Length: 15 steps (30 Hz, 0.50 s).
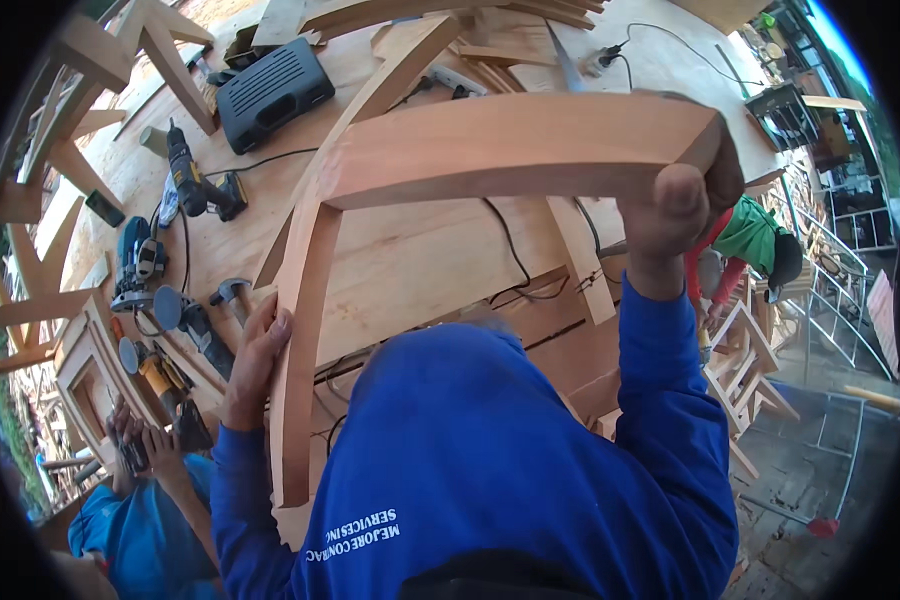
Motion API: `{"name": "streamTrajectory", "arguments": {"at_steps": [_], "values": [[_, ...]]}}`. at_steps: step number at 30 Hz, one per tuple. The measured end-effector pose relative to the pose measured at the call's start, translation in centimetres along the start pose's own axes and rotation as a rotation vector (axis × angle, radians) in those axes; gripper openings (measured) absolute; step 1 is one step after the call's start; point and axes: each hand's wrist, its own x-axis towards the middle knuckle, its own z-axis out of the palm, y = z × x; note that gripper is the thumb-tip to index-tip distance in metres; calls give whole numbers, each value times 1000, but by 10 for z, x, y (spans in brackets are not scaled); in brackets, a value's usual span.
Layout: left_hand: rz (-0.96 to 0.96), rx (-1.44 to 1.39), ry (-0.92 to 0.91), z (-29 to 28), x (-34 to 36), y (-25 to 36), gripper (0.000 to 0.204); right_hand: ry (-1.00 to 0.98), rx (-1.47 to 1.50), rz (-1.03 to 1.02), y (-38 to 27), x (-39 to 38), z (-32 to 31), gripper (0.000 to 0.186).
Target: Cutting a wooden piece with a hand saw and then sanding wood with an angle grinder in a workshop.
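Raised in front of me is a wooden frame piece point(490, 140), a thick curved rail joined at its left end to a long leg. My left hand point(255, 365) closes round the edge of that leg, partway down. At the far right end of the rail, my right hand point(675, 215) is wrapped with its thumb showing on the near side. Behind the rail, another curved wooden bar point(395, 80) slants across; I cannot tell whether it is joined to the piece. The frame hides part of the worktable point(410, 275).
On the table's left lie a black tool case point(275, 95), a cordless drill point(195, 175), a blue router point(140, 260), an angle grinder point(195, 325) and a hammer point(232, 297). Chair-like frames point(160, 50) stand far left. People work at lower left point(140, 520) and right point(755, 240). Cables cross the table.
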Motion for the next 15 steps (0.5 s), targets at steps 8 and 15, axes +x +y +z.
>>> {"name": "streamTrajectory", "arguments": {"at_steps": [8,15], "values": [[-77,-310,39,40,-32,62,60,29,264,94,38,3,35,64],[-34,-623,13,68,-76,53,81,-34,482,44,42,29,78,59]]}}
